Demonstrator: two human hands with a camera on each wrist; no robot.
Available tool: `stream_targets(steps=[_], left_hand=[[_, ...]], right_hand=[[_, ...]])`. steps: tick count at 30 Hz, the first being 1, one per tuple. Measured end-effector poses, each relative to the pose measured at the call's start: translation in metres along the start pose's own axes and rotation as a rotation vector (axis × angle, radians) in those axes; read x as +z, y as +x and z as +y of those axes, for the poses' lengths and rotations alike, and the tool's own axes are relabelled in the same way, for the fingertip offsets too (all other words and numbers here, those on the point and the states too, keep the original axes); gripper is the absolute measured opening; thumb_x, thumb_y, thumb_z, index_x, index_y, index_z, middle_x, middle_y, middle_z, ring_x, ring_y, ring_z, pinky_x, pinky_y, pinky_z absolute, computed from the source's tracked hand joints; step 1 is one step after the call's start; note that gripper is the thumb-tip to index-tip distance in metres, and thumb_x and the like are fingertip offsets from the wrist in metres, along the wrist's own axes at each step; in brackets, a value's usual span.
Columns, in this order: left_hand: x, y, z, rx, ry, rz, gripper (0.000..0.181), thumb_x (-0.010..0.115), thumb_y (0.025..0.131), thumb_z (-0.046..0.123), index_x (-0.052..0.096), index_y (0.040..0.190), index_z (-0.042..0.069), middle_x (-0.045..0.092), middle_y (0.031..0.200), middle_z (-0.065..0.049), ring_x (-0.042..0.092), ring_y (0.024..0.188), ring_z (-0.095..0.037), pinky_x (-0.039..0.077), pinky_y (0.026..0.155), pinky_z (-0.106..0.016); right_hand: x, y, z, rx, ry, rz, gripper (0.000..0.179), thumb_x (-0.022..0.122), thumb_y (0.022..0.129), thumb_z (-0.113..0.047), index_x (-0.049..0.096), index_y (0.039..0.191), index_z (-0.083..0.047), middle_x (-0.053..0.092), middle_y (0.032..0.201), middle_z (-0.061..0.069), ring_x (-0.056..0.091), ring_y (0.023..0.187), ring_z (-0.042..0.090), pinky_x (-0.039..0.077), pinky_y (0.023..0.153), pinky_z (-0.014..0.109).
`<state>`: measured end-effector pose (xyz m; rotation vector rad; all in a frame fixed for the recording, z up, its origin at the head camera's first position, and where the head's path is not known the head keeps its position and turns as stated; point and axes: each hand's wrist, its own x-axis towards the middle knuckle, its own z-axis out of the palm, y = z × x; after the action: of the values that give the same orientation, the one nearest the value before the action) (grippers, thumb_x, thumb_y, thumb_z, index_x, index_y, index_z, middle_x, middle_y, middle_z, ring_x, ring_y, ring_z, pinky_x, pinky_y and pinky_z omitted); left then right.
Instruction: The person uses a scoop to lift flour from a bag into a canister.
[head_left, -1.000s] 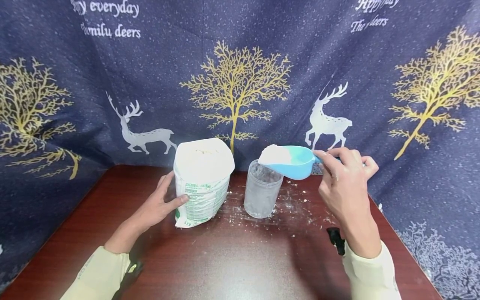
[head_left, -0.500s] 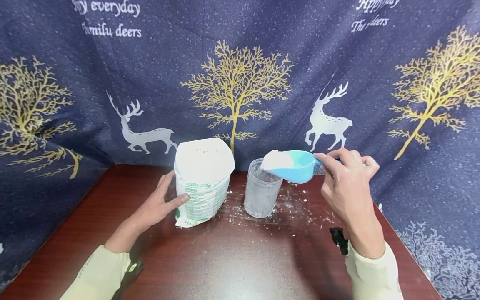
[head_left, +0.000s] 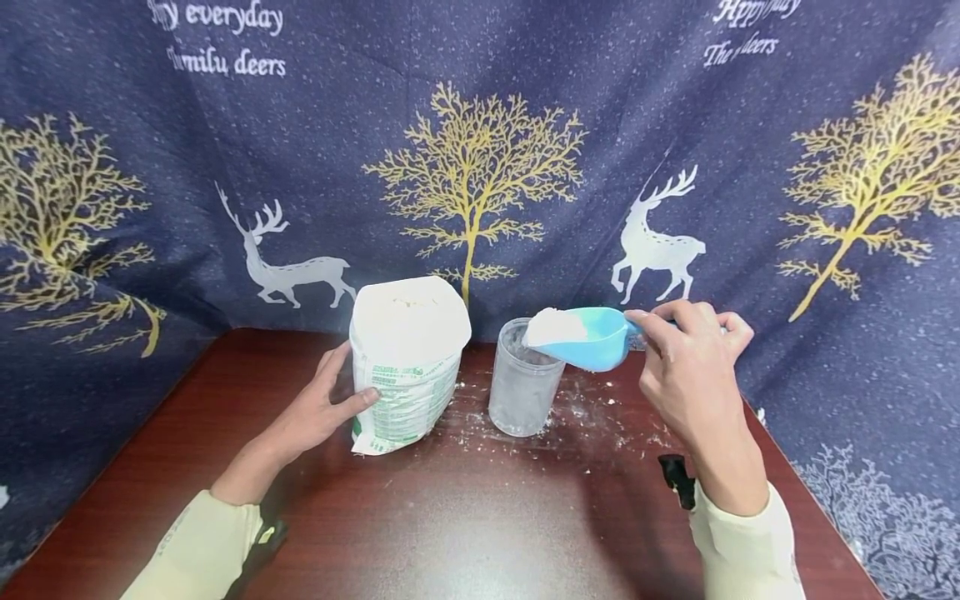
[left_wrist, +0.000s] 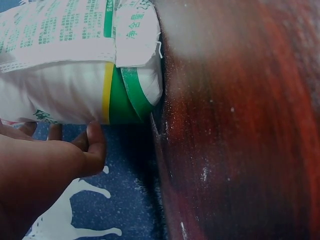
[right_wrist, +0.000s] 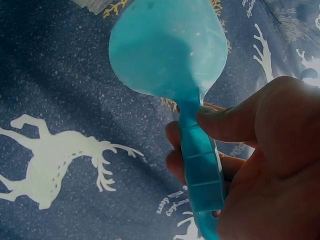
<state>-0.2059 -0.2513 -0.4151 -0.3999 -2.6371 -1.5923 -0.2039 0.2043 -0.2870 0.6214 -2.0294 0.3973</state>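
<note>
My right hand (head_left: 693, 375) grips the handle of a light blue plastic scoop (head_left: 600, 342), thumb along the handle in the right wrist view. A heap of white powder (head_left: 553, 326) fills the scoop's front. That front end overlaps the mouth of a clear plastic jar (head_left: 522, 396), tilted slightly down. The jar stands upright, its walls dusted white. To its left stands a white-and-green bag (head_left: 408, 375), its top open. My left hand (head_left: 315, 408) rests spread against the bag's left side, thumb on the front; the left wrist view shows fingertips (left_wrist: 95, 131) at the bag (left_wrist: 65, 95).
Spilled white powder (head_left: 480, 433) is scattered round the jar on the dark red-brown wooden table (head_left: 465, 517). A dark blue cloth (head_left: 315, 150) with deer and trees hangs right behind the table. A small black object (head_left: 677, 479) shows beside the right wrist.
The scoop has come down slightly and shifted a little right, its front now lower at the jar's mouth. The left hand, bag and jar have stayed in place.
</note>
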Motion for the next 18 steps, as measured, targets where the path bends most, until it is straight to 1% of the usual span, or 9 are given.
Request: stream_targets(steps=[6, 10, 13, 18], left_hand=[[-0.0001, -0.0002, -0.0009, -0.011, 0.017, 0.001, 0.096, 0.071, 0.103, 0.038, 0.007, 0.172, 0.02, 0.019, 0.165, -0.017, 0.032, 0.152, -0.051, 0.029, 0.119, -0.071], [-0.0004, 0.0005, -0.0007, -0.009, 0.015, -0.002, 0.096, 0.072, 0.102, 0.038, 0.007, 0.172, 0.022, 0.02, 0.165, -0.016, 0.033, 0.151, -0.051, 0.03, 0.118, -0.071], [-0.0008, 0.0004, -0.0004, -0.011, 0.017, -0.003, 0.096, 0.072, 0.102, 0.038, 0.007, 0.172, 0.024, 0.02, 0.165, -0.015, 0.034, 0.151, -0.05, 0.031, 0.118, -0.071], [-0.0011, 0.0002, 0.0002, -0.014, 0.022, -0.003, 0.097, 0.072, 0.102, 0.039, 0.006, 0.172, 0.023, 0.021, 0.164, -0.016, 0.033, 0.151, -0.05, 0.031, 0.118, -0.071]], right_hand=[[0.0006, -0.0007, 0.0007, -0.01, -0.011, -0.008, 0.037, 0.056, 0.087, 0.012, 0.082, 0.107, -0.005, 0.065, 0.091, 0.019, 0.053, 0.086, 0.043, 0.024, 0.093, 0.072], [0.0017, -0.0005, 0.0008, -0.019, -0.015, -0.002, 0.035, 0.056, 0.089, 0.012, 0.082, 0.106, -0.004, 0.065, 0.092, 0.019, 0.053, 0.087, 0.043, 0.025, 0.093, 0.071], [0.0013, -0.0001, 0.001, -0.031, -0.038, -0.02, 0.034, 0.055, 0.091, 0.01, 0.082, 0.107, -0.004, 0.065, 0.092, 0.018, 0.053, 0.087, 0.043, 0.025, 0.093, 0.07], [0.0008, 0.0005, 0.001, -0.037, -0.053, -0.037, 0.034, 0.054, 0.091, 0.009, 0.081, 0.107, -0.004, 0.064, 0.091, 0.017, 0.052, 0.087, 0.043, 0.026, 0.094, 0.069]])
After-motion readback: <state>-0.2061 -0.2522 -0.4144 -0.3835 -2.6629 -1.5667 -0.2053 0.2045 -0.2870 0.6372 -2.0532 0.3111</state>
